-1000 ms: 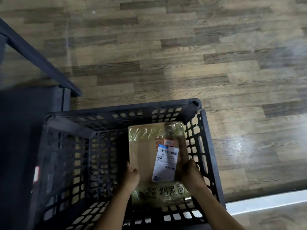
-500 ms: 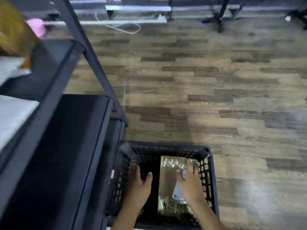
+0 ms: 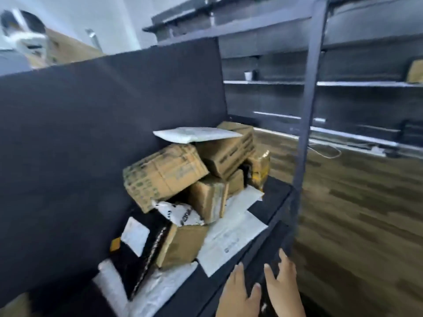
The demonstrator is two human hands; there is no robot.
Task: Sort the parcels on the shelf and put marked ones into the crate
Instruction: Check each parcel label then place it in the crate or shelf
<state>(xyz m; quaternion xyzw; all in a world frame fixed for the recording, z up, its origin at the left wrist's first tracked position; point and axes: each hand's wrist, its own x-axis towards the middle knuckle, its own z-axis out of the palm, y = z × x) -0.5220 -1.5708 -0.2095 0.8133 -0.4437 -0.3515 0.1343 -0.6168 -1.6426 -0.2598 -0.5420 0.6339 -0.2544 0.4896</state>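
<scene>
Left hand [image 3: 238,296] and right hand [image 3: 285,287], fingers [image 3: 239,272] released, by black shelf [image 3: 273,194] of boxy cardboard parcels [image 3: 164,175], flat white mailers [image 3: 231,236].

Print on the parcels [image 3: 164,177] is too blurred to read.

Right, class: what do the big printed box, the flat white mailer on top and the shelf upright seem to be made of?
Big printed box: cardboard, matt brown, with folded edges. Flat white mailer: probably plastic film, faintly shiny, thin and flat. Shelf upright: likely painted metal, smooth dark grey, slim and straight.
</scene>
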